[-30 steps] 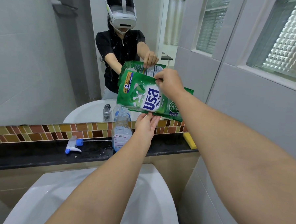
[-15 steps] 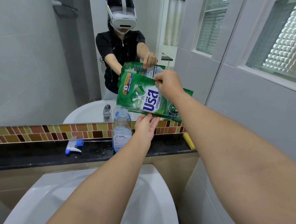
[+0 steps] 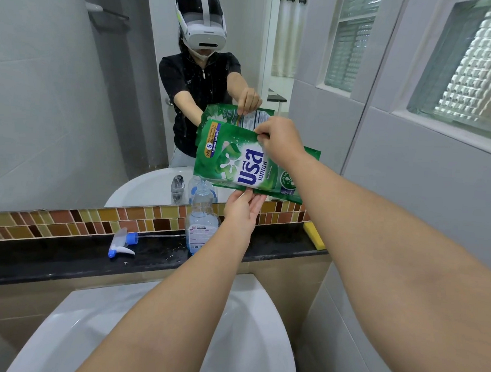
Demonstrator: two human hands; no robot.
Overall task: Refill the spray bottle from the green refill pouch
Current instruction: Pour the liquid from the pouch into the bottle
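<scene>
The green refill pouch (image 3: 234,162) is held on its side above the clear spray bottle (image 3: 202,223), its lower left corner at the bottle's open neck. My right hand (image 3: 279,139) pinches the pouch's upper edge. My left hand (image 3: 244,211) supports the pouch's lower edge from beneath, fingers touching it. The bottle stands upright on the black ledge (image 3: 64,254), with a little liquid in it. Its white and blue spray head (image 3: 123,243) lies on the ledge to the left, its tube stretched toward the bottle.
A white sink basin (image 3: 254,328) lies below my arms. A mirror (image 3: 73,91) behind the ledge reflects the person, pouch and tap. A yellow sponge (image 3: 314,235) rests at the ledge's right end. A tiled wall with glass-block window (image 3: 472,64) stands right.
The pouch has dropped slightly and tipped further, bringing its lower left corner down to the bottle's neck. My hands keep their holds.
</scene>
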